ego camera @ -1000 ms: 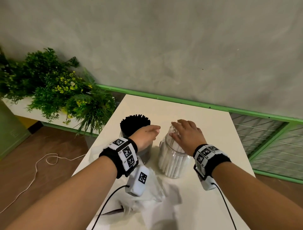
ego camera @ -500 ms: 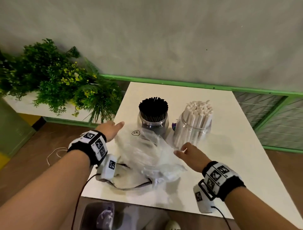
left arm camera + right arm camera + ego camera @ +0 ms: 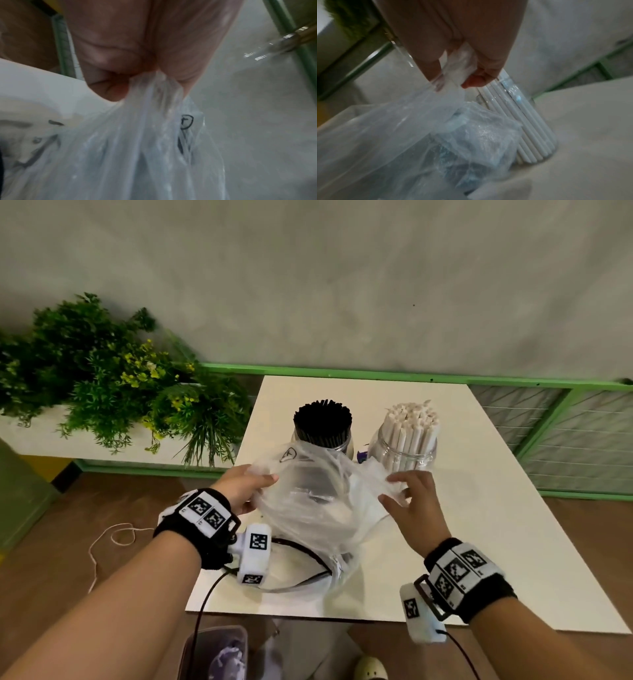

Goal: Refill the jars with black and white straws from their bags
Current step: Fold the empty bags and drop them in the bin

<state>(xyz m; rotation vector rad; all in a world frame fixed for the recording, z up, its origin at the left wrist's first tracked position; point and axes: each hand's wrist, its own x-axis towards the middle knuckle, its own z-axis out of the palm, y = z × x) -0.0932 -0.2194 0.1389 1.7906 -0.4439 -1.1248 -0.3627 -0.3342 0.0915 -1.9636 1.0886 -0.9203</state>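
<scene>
Lifting clear plastic bag off tabletop, both hands on it. Left hand pinches bunched film at bag's left edge, thumb against fingers. Right hand pinches opposite edge. Bag stretched between hands, lower end sagging onto tabletop. Just beyond hands: jar of black straws behind bag, jar of white straws past right hand. Green plants far left of left hand.
</scene>
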